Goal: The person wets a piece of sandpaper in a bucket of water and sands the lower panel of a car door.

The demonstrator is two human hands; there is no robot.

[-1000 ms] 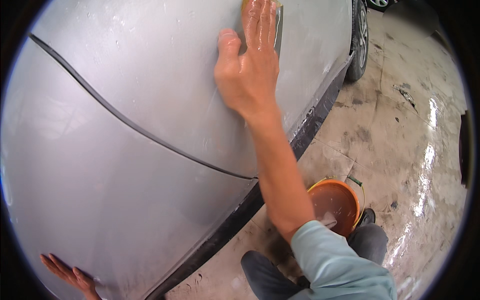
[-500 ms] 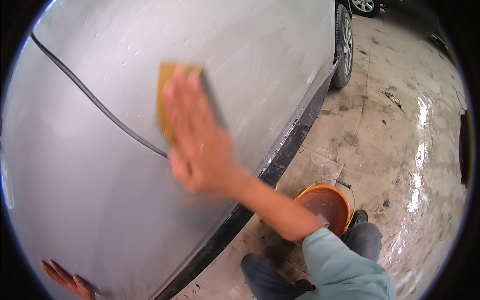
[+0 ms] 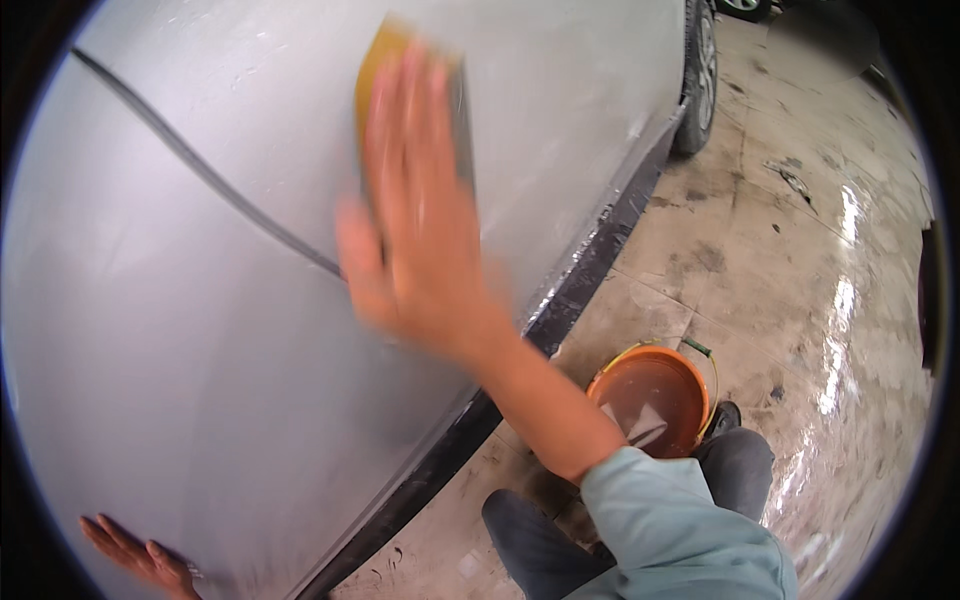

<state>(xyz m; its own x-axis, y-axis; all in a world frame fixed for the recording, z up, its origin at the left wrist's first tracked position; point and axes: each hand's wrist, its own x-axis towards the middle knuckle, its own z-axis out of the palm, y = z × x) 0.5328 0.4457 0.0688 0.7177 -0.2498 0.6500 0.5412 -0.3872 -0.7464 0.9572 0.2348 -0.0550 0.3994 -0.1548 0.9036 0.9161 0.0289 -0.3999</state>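
Note:
My right hand (image 3: 425, 235) presses a yellow-brown piece of sandpaper (image 3: 374, 80) flat against the wet grey side panel (image 3: 560, 130) of a car. Its fingers lie stretched along the sandpaper, blurred by motion; a dark grey edge shows on the right side. The thumb sticks out to the left, near the lower end of the dark curved seam (image 3: 190, 152) between two panels. At the lower left, my left hand (image 3: 140, 556) rests flat on the panel with its fingers apart, holding nothing.
An orange bucket (image 3: 703, 385) of murky water, with pale scraps in it, stands on the stained tile floor (image 3: 690, 235) by my legs. The car's dark lower sill (image 3: 575, 300) runs diagonally beside it. A wheel (image 3: 698, 85) stands at the upper right.
My right hand has slid the sandpaper up and slightly right along the panel. The view has shifted a little, and the pale scraps in the bucket show more. My left hand stays put.

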